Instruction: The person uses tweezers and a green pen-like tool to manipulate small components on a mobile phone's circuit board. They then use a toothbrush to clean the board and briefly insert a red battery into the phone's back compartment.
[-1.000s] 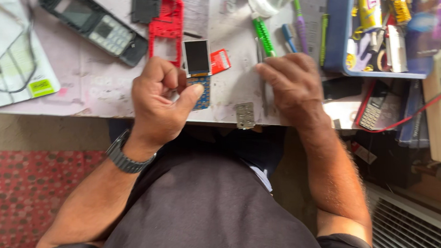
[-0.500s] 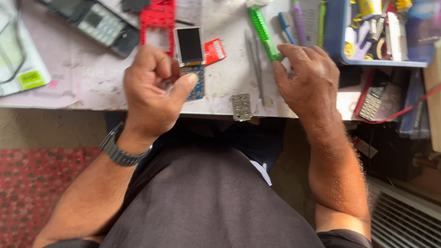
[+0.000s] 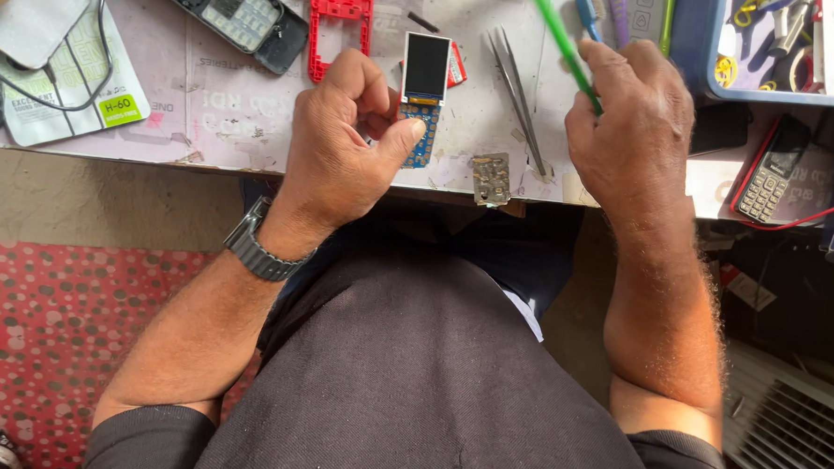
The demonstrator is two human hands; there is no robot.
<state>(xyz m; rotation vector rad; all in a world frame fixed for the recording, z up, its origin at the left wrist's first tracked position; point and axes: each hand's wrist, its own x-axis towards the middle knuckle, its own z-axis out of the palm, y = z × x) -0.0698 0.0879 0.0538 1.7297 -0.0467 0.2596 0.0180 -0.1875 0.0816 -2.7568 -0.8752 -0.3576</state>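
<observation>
Head view, left hand [image 3: 341, 156] gripping circuit board [image 3: 423, 99], table edge [image 3: 204, 162]

The left hand [image 3: 346, 152] pinches a small phone circuit board [image 3: 423, 99] with its dark screen, thumb against the blue lower part, over the tabletop [image 3: 216, 113]. The right hand [image 3: 623, 122] closes its grip on a green tool [image 3: 566, 49]. Metal tweezers [image 3: 519, 98] lie between them, a red phone frame [image 3: 338, 11] just beyond.

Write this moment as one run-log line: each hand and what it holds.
left hand: holds phone circuit board with screen | right hand: grips green tool | tweezers: on table, between the hands
</observation>
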